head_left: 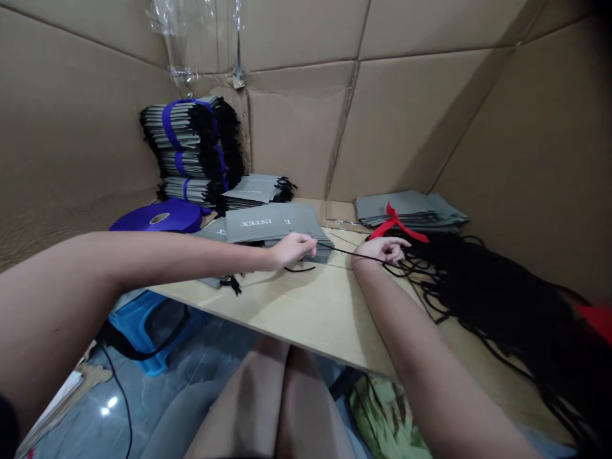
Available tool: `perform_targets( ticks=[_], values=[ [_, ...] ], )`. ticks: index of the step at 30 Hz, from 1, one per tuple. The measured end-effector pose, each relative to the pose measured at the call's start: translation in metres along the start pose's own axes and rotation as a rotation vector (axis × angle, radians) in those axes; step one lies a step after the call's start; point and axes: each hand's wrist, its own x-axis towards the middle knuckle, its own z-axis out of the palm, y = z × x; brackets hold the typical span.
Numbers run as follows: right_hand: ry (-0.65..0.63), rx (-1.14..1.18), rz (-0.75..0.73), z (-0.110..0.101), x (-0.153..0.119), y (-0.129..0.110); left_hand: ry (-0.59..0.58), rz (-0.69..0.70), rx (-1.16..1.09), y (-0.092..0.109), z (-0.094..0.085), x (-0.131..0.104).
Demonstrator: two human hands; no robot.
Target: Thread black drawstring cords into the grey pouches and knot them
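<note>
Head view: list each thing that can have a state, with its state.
Left hand: pinching black cord
Right hand: fingers curled, grip unclear
Black cord: nearly straight between the hands
Grey bundles: stacked, banded in purple
Purple roll: wound, lying flat
Printed grey pouches: stacked, INTEX upward
Red ribbon: knotted
Cord heap: loosely spread
Blue stool: upright, partly hidden

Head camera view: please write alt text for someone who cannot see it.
A person's left hand pinches a black cord that runs to the right hand over a pale table. A gray stack marked INTEX lies behind the left hand, purple-banded bundles stand back left, and piled black cords lie right.
</note>
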Motion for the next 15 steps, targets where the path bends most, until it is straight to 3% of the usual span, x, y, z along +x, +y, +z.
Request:
perform_targets(
  ticks=[3,6,10,15],
  values=[
    [-0.030,-0.056,-0.005,0.005,0.002,0.005,0.035,-0.054,-0.037,-0.007,-0.020,0.002],
    [-0.011,-0.044,-0.114,0.008,-0.002,0.018,0.043,-0.079,-0.090,-0.004,-0.034,0.007],
    [0.056,0.034,-0.280,0.011,-0.005,0.036,-0.060,-0.158,-0.363,-0.001,-0.042,0.005],
    [0.069,0.127,-0.351,0.024,0.000,0.043,-0.150,-0.212,-0.679,-0.016,-0.048,-0.006]
  ],
)
